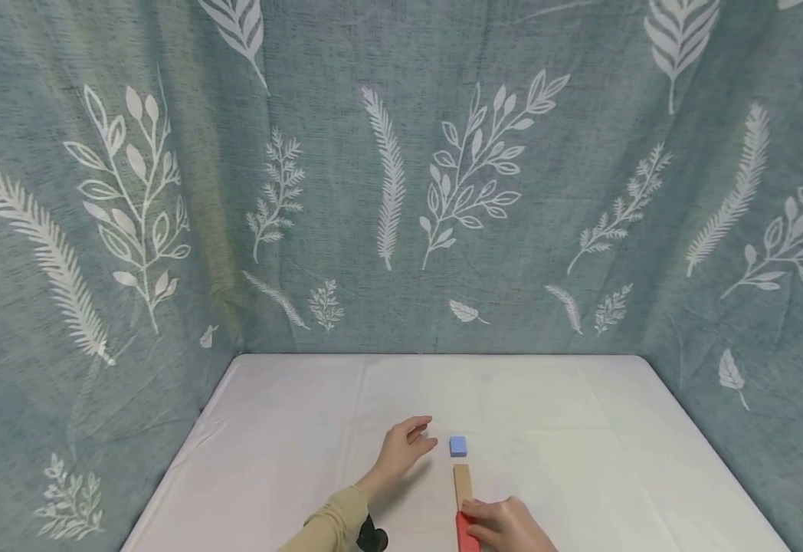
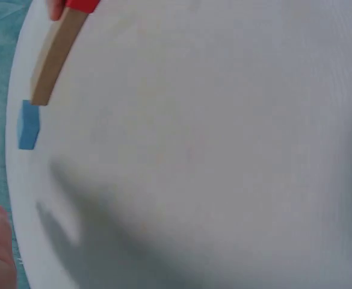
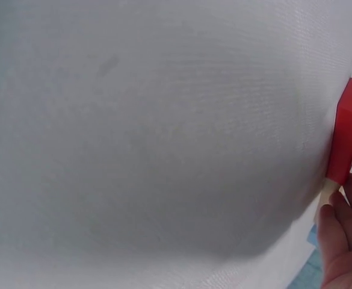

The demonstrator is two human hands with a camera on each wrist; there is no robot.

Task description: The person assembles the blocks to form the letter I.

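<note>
My right hand (image 1: 508, 523) pinches a long red block (image 1: 467, 534) near its far end, where it meets a natural wooden block (image 1: 463, 483) lying in line with it. Its fingertips also come close to the wooden block; whether they touch it I cannot tell. Just beyond the wooden block sits a small blue block (image 1: 458, 446), with a narrow gap between them in the head view. To the left of the blue block, my left hand (image 1: 404, 451) hovers over the table with loosely bent fingers and nothing in them. The right wrist view shows the red block (image 3: 348, 129) beside the fingers.
A white cloth covers the table (image 1: 291, 429). Teal curtains (image 1: 346, 230) with white leaf prints surround its back and sides. A black wrist device (image 1: 372, 537) is visible below the left sleeve (image 1: 332, 521).
</note>
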